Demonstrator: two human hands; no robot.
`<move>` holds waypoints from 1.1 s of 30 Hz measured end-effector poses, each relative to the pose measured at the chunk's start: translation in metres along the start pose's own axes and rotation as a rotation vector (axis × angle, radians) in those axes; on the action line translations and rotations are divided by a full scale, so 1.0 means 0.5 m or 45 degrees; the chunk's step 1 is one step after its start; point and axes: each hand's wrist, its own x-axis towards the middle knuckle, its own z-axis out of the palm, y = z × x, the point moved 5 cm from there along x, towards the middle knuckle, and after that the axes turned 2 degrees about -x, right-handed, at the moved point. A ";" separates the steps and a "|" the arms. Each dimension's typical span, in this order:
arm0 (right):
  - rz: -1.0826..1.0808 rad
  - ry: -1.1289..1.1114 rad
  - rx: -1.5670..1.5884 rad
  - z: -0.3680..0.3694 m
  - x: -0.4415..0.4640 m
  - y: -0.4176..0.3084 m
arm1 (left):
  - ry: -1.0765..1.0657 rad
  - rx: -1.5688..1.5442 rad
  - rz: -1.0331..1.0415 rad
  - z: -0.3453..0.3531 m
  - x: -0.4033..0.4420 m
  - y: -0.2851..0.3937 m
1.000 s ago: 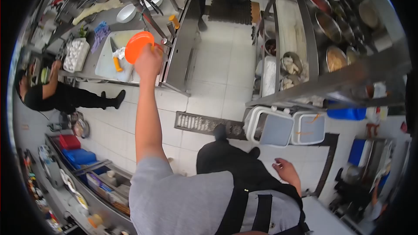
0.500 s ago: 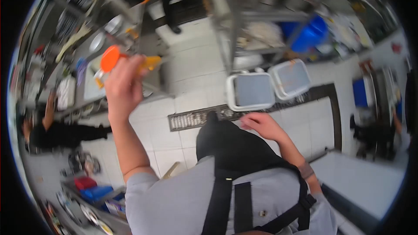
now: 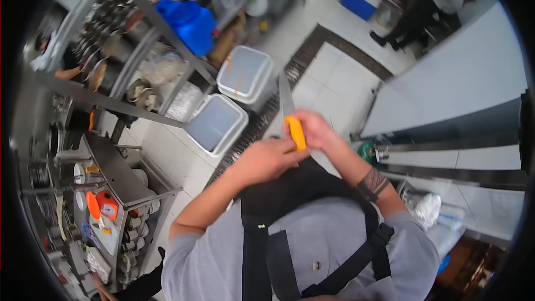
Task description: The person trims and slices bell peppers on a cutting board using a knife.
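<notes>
A knife [image 3: 295, 134] with a yellow handle is in front of my body, its metal blade pointing up and away from me. My right hand [image 3: 313, 127] is closed around the handle near the blade, fingers wrapped on its right side. My left hand [image 3: 266, 159] is closed at the lower left of the handle, its bent fingertips against it. How firmly the left fingers grip is partly hidden. The black apron [image 3: 290, 184] lies just below both hands.
Two lidded white tubs [image 3: 217, 122] stand on the floor beside a drain grate [image 3: 267, 117]. A steel table at left bears an orange scale [image 3: 107, 205]. A blue container [image 3: 186, 22] sits on the shelving. One person [image 3: 434, 0] sits at upper right; others are partly visible at left.
My view has turned to the right. My left hand has come from over the left table to in front of my body. My right hand, earlier without the knife, now grips it.
</notes>
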 end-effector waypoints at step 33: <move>-0.512 0.981 -0.825 -0.371 0.186 -1.184 | 0.453 -1.370 -0.734 -0.040 1.235 -0.932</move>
